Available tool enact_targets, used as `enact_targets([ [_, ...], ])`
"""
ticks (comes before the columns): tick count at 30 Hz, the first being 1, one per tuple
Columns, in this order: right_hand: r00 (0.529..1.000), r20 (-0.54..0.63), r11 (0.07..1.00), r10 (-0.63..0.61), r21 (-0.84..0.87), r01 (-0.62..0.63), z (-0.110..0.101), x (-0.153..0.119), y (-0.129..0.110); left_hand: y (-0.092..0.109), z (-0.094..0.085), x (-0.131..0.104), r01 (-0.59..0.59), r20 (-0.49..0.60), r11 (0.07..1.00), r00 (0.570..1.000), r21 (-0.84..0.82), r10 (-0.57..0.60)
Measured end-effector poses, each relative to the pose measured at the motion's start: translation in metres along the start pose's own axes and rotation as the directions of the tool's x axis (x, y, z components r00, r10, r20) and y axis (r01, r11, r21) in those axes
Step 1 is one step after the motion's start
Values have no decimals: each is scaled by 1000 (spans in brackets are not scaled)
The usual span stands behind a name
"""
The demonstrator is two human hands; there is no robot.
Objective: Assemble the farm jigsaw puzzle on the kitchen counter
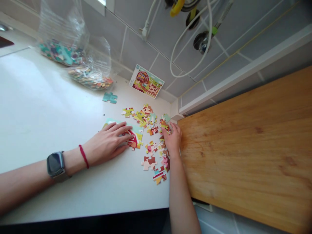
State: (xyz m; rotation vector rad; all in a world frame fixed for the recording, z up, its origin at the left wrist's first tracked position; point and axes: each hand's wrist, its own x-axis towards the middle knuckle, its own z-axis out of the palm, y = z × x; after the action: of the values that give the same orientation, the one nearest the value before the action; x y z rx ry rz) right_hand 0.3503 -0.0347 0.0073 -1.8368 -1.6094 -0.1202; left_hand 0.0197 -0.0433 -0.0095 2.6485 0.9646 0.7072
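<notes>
My left hand [109, 139] lies flat, fingers spread, over a joined section of jigsaw puzzle [133, 139] showing a red barn, partly covering it. My right hand [172, 139] is at the counter's right side, fingers curled, thumb and fingertips at an orange-brown puzzle piece [164, 123]. Between and around the hands lie several loose pieces: a cow-patterned piece [149, 163], a pink pig-face piece [150, 148], a red and yellow piece [159, 176] and a green piece [128, 112]. Some pieces overlap, and those under my right hand are partly hidden.
A picture card [147, 81] of a farm leans against the tiled wall. Two clear bags, a larger bag [62, 52] and a smaller bag [91, 78], hold more pieces. A teal piece [110, 97] lies nearby. A wooden board [243, 146] borders the white counter [73, 110]; cables [174, 58] hang above.
</notes>
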Motion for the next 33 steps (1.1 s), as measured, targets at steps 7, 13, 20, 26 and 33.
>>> enact_targets([
  [7, 991, 134, 999, -4, 35, -1, 5, 1, 11, 2, -3, 1, 6, 2, 1000, 1000, -7, -6],
  [13, 995, 76, 994, 68, 86, -74, 1, 4, 9, 2, -4, 1, -10, 3, 1000, 1000, 9, 10],
  [20, 966, -108, 966, 236, 138, -220, -4, 7, 10, 2, -5, 1, -28, 23, 998, 999, 47, 27],
  [26, 995, -49, 996, 86, 30, -85, -2, 5, 7, 3, -5, 2, -34, 16, 998, 999, 53, 33],
  [33, 925, 371, 996, -83, -1, 89, -10, -13, -44, -1, -13, 7, -35, 27, 998, 999, -46, 36],
])
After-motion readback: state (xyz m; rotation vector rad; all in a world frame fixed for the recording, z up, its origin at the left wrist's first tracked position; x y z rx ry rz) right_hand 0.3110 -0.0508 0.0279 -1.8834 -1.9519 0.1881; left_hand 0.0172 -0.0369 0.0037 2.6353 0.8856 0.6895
